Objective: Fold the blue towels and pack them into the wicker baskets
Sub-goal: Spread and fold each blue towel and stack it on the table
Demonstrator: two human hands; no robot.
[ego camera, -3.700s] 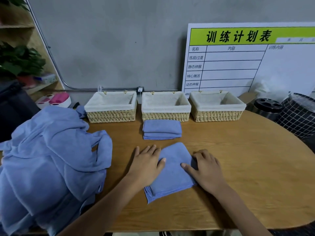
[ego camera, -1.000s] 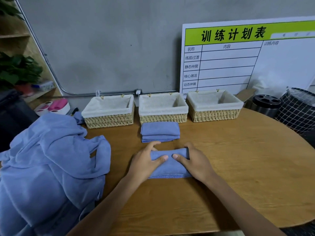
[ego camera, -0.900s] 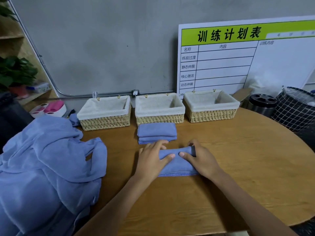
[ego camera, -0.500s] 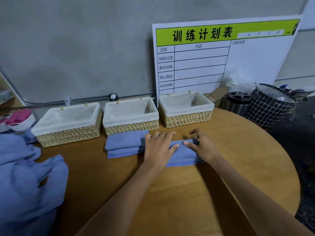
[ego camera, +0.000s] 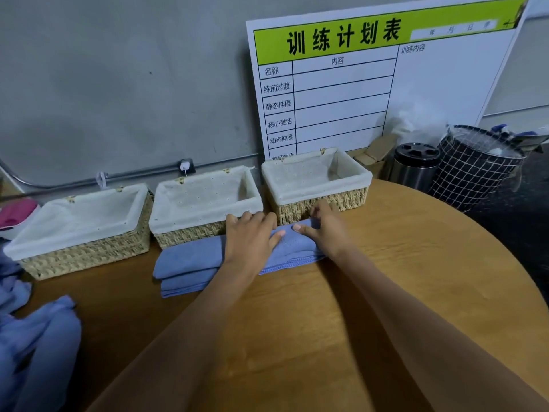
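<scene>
Left hand (ego camera: 248, 234) flat and open, palm down on the folded blue towel (ego camera: 292, 249), thumb stretched toward the right; right hand (ego camera: 322, 230) likewise open, fingers spread, pressing the towel's right end. Both pinning rather than gripping, probably to hold the fold flat while bringing it up to the baskets. Towel directly beneath both palms, lying on the wooden surface (ego camera: 401, 292), its far edge touching or just short of the right basket (ego camera: 316, 181); cannot tell which. Just left, partly under the left wrist, a stack of folded towels (ego camera: 187, 270) against the middle basket (ego camera: 205, 208). Further left, the left basket (ego camera: 80, 230). All three cloth-lined and empty. At the lower left edge, a heap of unfolded towels (ego camera: 38, 346), well apart.
</scene>
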